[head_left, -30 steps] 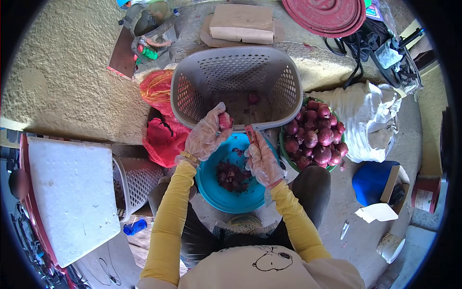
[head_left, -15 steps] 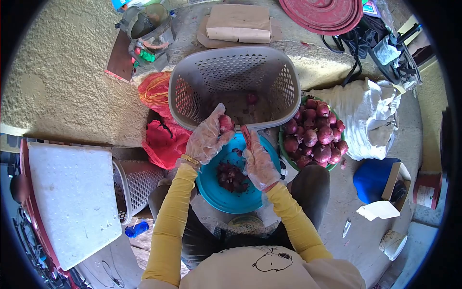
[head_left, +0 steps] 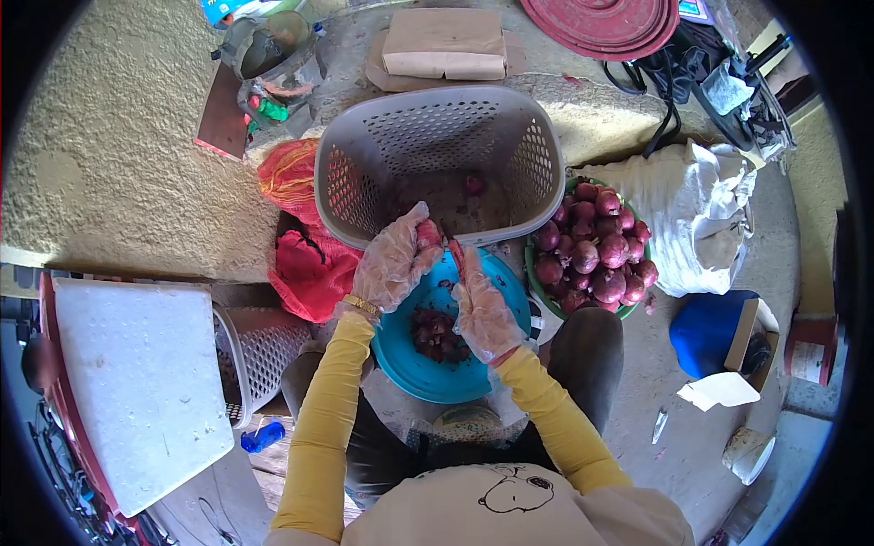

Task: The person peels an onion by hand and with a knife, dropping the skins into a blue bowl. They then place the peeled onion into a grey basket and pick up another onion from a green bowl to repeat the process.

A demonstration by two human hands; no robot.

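Observation:
My left hand point(head_left: 398, 262), in a clear plastic glove, is closed around a red onion point(head_left: 428, 235) above the left part of a blue basin point(head_left: 401, 364). Close by on the right, my right hand point(head_left: 485, 309), gloved too, grips a small red-handled tool point(head_left: 457, 259), probably a knife; its blade cannot be made out. Dark onion peelings point(head_left: 439, 335) lie in the basin beneath both hands. Just beyond them stands a grey perforated basket point(head_left: 437, 105) with one red onion point(head_left: 473, 185) inside. A green bowl point(head_left: 537, 289) heaped with red onions point(head_left: 584, 257) is to the right.
White sack point(head_left: 674, 205) lies beyond the bowl. At the left are a red mesh bag point(head_left: 314, 282), a white foam lid point(head_left: 137, 382) and another perforated basket point(head_left: 269, 350). A cardboard piece point(head_left: 443, 44) and a red lid point(head_left: 605, 23) are at the back.
My right hand has shifted slightly left, bringing the tool nearer to the onion in my left hand. The whole view has moved a little.

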